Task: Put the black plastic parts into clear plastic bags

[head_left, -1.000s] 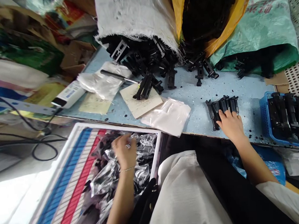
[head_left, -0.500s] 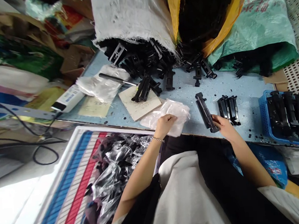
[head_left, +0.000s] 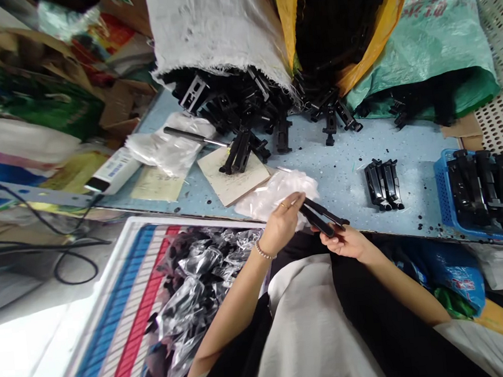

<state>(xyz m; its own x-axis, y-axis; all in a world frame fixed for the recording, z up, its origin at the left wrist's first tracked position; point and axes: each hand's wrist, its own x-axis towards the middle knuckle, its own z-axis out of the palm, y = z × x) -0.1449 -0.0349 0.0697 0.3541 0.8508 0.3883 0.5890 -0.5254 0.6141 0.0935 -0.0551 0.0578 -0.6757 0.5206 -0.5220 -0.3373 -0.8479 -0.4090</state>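
Note:
My right hand [head_left: 345, 242] is closed around the near end of a long black bracket-like plastic part [head_left: 321, 218], which looks like two bars side by side. The part's far end meets the fingertips of my left hand [head_left: 284, 223]. Those fingers are curled and pressed together; whether they pinch a thin bag or the part itself is hidden. Under and behind my left hand lies a pile of thin clear plastic bags [head_left: 297, 182]. To the right, several similar black parts [head_left: 382, 184] lie in a row on the blue tabletop [head_left: 337, 167].
A blue basket [head_left: 444, 196] of black parts stands at the right. White [head_left: 216, 23], yellow [head_left: 287, 11] and green [head_left: 431, 40] sacks spill more across the back. A screwdriver-like tool [head_left: 186, 134] and a board [head_left: 220, 182] lie left. Below, a crate [head_left: 114, 327] holds bagged items.
My right hand has lifted the black part off the tabletop and brought it left to my left hand. My left hand has risen slightly off the bags.

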